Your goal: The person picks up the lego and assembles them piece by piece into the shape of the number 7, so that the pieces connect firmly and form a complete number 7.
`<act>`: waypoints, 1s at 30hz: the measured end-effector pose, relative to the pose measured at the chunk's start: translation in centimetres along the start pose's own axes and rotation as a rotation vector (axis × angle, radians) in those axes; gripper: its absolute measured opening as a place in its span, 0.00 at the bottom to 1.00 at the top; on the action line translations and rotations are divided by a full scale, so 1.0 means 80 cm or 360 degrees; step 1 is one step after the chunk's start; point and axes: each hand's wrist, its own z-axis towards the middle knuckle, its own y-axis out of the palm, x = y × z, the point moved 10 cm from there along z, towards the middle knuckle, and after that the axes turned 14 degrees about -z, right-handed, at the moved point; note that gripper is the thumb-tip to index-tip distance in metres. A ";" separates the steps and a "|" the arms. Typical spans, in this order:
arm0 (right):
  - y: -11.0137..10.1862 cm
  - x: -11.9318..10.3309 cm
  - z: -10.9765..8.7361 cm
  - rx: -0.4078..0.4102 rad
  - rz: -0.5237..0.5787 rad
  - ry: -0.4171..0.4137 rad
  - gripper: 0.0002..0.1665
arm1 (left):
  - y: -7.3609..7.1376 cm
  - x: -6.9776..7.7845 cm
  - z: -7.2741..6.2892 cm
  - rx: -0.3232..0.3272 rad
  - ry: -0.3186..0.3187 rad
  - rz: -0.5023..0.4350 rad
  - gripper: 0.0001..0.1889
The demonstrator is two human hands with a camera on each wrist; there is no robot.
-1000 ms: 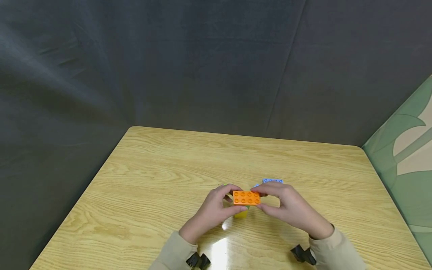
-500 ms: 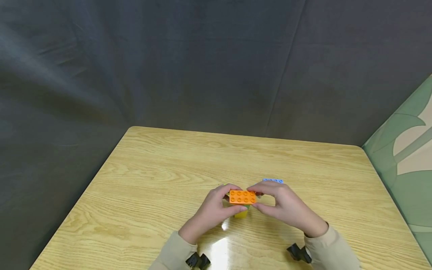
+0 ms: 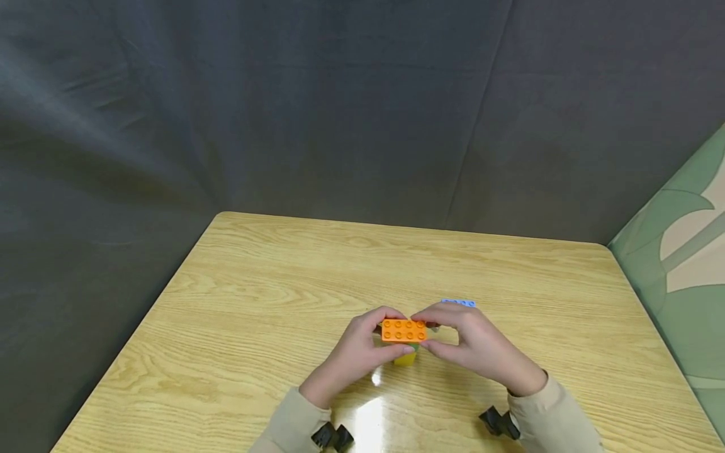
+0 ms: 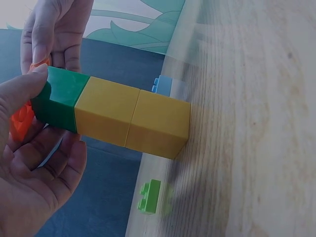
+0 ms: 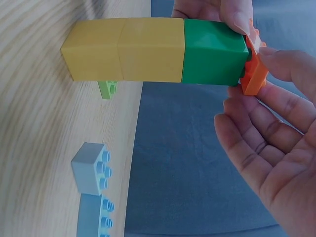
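A tower of two yellow blocks (image 5: 152,49) with a green block (image 5: 215,52) on top stands on the table. At the tower's top is a flat orange brick (image 3: 404,330), studs up; in the right wrist view it sits a little askew, with a narrow gap at the green block. My right hand (image 3: 481,343) pinches the orange brick's right end between thumb and fingers. My left hand (image 3: 359,349) holds the tower's upper end, its thumb on the green block in the left wrist view. From the head view, the orange brick and the hands hide most of the tower.
Behind the right hand lie two blue bricks, a paler one (image 5: 88,168) and another (image 5: 89,215) beside it. A small lime-green brick (image 4: 152,196) rests beyond the tower. Dark curtain (image 3: 340,126) borders the wooden table's (image 3: 272,270) far and left sides.
My right hand has shifted left with the orange brick, bringing it over the tower. The left hand stays almost still. One blue brick is now covered by the right hand in the head view.
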 end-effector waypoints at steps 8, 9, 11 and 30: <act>0.004 -0.002 0.004 -0.0027 0.0013 -0.0018 0.20 | -0.001 0.000 0.000 0.0006 -0.0027 -0.0033 0.19; 0.004 -0.002 0.004 -0.0031 0.0018 -0.0017 0.20 | -0.001 0.000 0.000 0.0007 -0.0025 -0.0037 0.19; 0.005 -0.002 0.005 -0.0038 0.0023 -0.0007 0.20 | -0.001 0.000 0.000 0.0010 -0.0015 -0.0045 0.19; 0.008 -0.014 0.008 -0.0030 0.0069 -0.0027 0.19 | -0.003 -0.004 -0.003 0.0010 -0.0033 -0.0114 0.20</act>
